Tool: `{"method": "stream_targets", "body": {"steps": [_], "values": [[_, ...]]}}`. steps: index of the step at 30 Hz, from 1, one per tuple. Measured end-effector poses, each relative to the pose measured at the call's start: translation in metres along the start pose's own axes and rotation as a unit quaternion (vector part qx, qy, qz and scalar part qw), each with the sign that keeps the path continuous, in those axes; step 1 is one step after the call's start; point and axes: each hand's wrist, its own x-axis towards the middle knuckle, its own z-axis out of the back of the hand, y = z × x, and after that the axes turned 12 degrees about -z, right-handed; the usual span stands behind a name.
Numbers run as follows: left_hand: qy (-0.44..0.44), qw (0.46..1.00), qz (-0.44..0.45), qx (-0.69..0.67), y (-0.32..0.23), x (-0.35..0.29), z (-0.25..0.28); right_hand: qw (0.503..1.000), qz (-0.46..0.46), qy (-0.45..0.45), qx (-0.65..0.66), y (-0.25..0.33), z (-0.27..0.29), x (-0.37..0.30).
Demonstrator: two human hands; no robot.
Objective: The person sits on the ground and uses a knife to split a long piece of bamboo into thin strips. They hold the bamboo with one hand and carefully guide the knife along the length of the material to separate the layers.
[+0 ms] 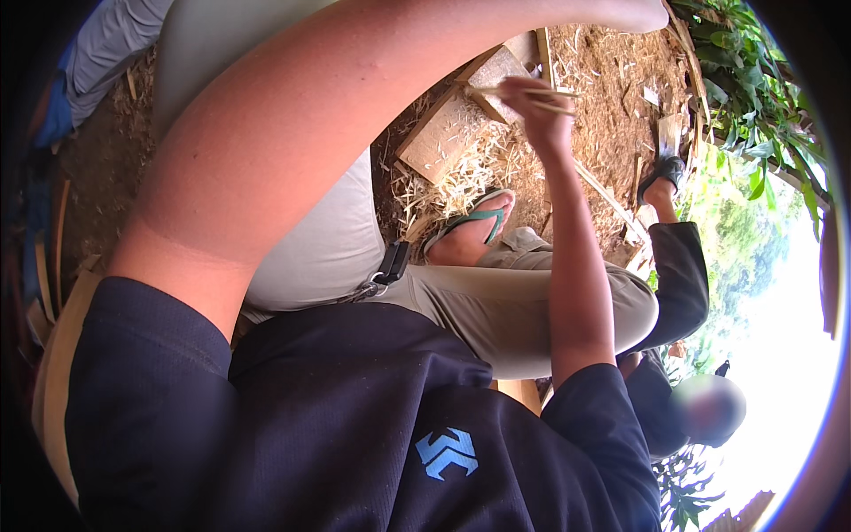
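Note:
My right hand is closed round thin pale wooden strips, which stick out on both sides of the fist; motion blurs the fingers. It is over a wooden block that rests against a thicker piece of wood. Across the top of the view reaches my left arm. At its far end, only the edge of my left hand shows at the upper border, with the fingers cut off. Pale shavings lie heaped by the wood.
My foot in a green-strapped flip-flop is beside the shavings. A black clip hangs at my waist. At right sits another person in dark clothes, one black shoe near a wood piece. Grey trousers show upper left; leafy plants upper right.

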Motion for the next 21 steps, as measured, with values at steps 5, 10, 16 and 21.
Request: {"method": "stream_targets", "body": {"steps": [5,10,16,21], "values": [[-0.012,0.999,0.041,0.021,-0.002,0.0,0.0,0.916,-0.04,-0.269,0.296,0.061,0.061,0.006],[-0.016,0.998,0.05,0.025,0.001,0.008,-0.008,0.92,-0.003,-0.355,0.168,0.017,0.105,0.004],[0.054,0.962,0.24,0.12,-0.023,0.043,-0.02,0.998,-0.024,-0.047,0.029,0.036,0.05,-0.006],[-0.041,0.998,0.007,0.037,0.012,0.011,-0.009,0.983,-0.078,0.075,-0.146,0.017,0.016,-0.009]]}}
